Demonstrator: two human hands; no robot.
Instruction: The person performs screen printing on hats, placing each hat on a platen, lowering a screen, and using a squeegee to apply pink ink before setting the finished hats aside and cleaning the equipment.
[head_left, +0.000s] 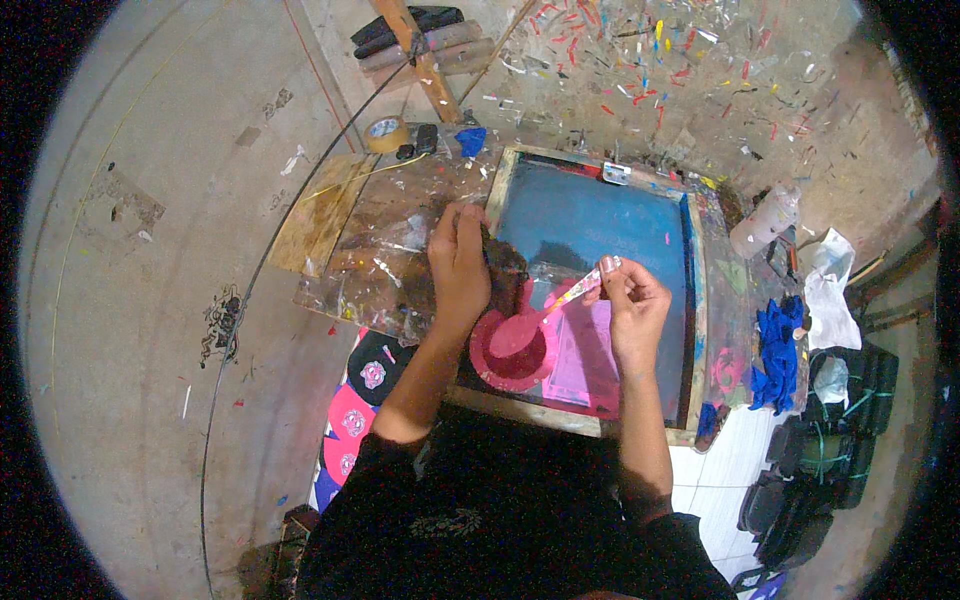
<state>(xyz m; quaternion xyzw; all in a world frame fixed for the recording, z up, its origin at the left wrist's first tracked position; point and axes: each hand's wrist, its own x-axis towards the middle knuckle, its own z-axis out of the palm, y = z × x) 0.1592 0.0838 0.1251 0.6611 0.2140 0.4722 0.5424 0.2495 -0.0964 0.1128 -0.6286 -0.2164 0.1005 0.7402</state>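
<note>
My right hand [633,305] pinches the paint-specked handle of a spoon [575,292]. The spoon's lower end, coated in pink, is over a round pink ink tub [480,360]. My left hand [460,265] is closed at the frame's left side, against a dark, stained piece [507,268]; I cannot tell whether this belongs to the tub. Beneath both hands lies a wood-edged printing screen [694,330] with blue mesh [600,205]. Pink ink and a pale pink rectangle [582,350] show on its near part.
A stained board [370,240] under the screen carries a tape roll [387,134]. To the right are a whitish bottle [765,220], blue cloth [777,350], white paper [832,290] and black bundles [800,470]. Printed pink and black pieces [350,415] lie at the near left.
</note>
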